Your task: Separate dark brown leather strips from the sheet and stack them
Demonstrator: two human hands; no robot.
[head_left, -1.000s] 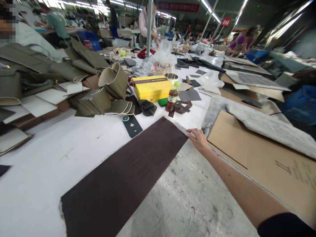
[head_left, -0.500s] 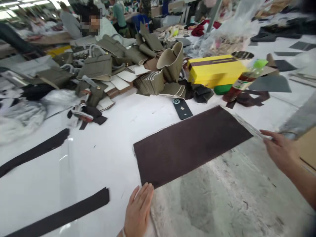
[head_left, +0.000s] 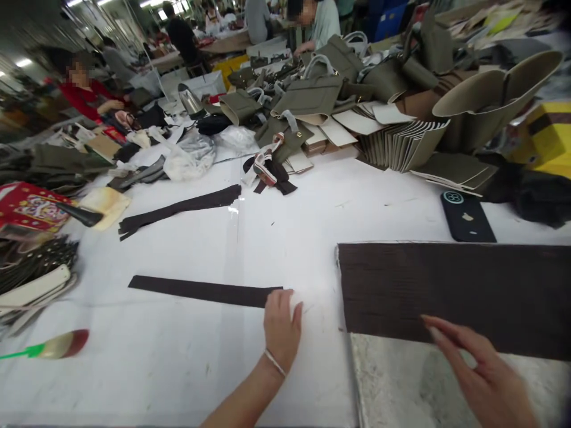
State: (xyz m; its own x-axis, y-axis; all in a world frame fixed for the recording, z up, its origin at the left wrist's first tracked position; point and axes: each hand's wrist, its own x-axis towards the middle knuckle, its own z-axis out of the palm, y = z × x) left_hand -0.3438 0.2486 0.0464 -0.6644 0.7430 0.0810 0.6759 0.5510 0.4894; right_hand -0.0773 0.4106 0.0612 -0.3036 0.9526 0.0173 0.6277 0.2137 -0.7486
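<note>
My left hand (head_left: 281, 330) lies on the white table with its fingers on the right end of a long dark brown strip (head_left: 200, 290); whether it grips the strip I cannot tell. My right hand (head_left: 479, 374) hovers with fingers stretched out, its fingertips at the near edge of a wide dark brown sheet (head_left: 455, 291). That sheet lies flat over a grey, stained board (head_left: 401, 386). A second bundle of dark strips (head_left: 178, 208) lies farther back on the left.
A black phone (head_left: 466, 215) lies just beyond the sheet. Olive bags and stacked olive panels (head_left: 401, 145) crowd the back. A yellow box (head_left: 546, 137) sits far right. A green-handled brush (head_left: 49, 346) and belts lie at left. Other people work at tables behind.
My view has swung left. My left hand moved from the sheet's near corner onto the end of the dark strip. My right hand came from the sheet's far right corner to its near edge.
</note>
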